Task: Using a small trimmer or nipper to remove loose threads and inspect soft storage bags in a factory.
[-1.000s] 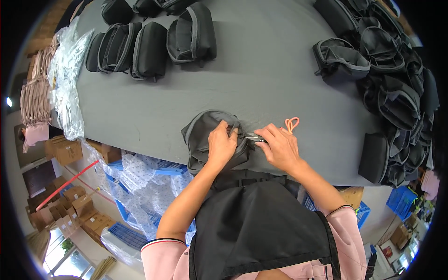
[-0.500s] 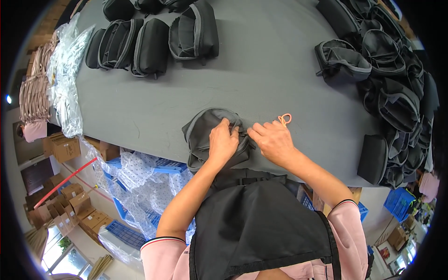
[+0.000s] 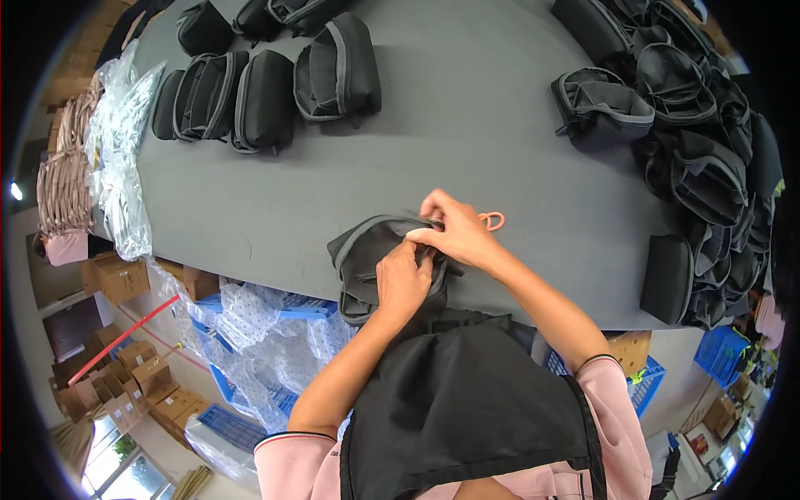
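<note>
1. Facing the grey table [image 3: 467, 150], we had one pouch [image 3: 362, 254] right in front of us, close to the near edge, its mouth unzipped and turned up.
2. Our left hand [image 3: 405, 279] lay over the right part of that pouch, its fingers bent and clamped on the fabric by the rim.
3. Our right hand [image 3: 457, 233] met it there from the other side: its thumb reached left, close to the left fingertips, and its other fingers curled above. Whether they pinched anything, we could not tell.
4. Just beyond the right knuckles we saw an orange loop [image 3: 495, 221], partly hidden by the hand.
5. Farther off, toward the upper left, we had a row of black pouches [image 3: 265, 100] standing side by side, with more behind; the rightmost one gaped.
6. Along the right side we had a heap [image 3: 708, 175] of similar dark pouches, many of them open and piled against each other.
7. At the table's left end lay clear plastic [image 3: 121, 158], next to a beige bundle [image 3: 65, 187].
8. Below the near edge, to our left, we saw a blue crate [image 3: 312, 313] draped with a dotted sheet [image 3: 250, 317], and past it brown boxes [image 3: 121, 275].
</note>
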Available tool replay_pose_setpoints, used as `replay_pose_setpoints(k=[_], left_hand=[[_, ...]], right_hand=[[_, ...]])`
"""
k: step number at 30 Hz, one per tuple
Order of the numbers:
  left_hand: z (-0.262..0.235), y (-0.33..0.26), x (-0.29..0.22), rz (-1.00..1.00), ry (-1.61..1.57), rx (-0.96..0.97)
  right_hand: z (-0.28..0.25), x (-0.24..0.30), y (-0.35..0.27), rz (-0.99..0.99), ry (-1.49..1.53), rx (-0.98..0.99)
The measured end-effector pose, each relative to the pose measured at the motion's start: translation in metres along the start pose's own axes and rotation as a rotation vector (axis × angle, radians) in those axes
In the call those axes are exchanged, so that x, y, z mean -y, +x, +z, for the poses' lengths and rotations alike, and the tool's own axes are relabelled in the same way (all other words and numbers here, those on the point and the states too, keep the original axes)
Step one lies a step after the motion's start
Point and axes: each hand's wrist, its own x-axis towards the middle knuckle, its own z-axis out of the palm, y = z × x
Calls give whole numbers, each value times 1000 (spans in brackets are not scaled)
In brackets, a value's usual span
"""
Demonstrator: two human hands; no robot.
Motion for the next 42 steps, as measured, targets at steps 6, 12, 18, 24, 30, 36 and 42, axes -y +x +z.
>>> replay_pose_setpoints(k=[6, 12, 18, 24, 30, 36, 42], left_hand=[[-12, 6, 9, -35, 99, 283], [-21, 21, -16, -158, -11, 553], [-6, 19, -20, -31, 211, 406], [-23, 16, -3, -106, -352, 243], [-50, -1, -19, -216, -656, 175], [-55, -3, -18, -143, -765, 246], [-56, -5, -17, -150, -836, 248]], right_hand=[[7, -32, 10, -91, 158, 290], [32, -32, 2, -199, -67, -81], [28, -26, -9, -113, 110, -250], [5, -40, -63, -50, 83, -354], [-1, -19, -80, -252, 86, -183], [-20, 1, -75, -446, -116, -106], [-27, 6, -62, -704, -412, -74]])
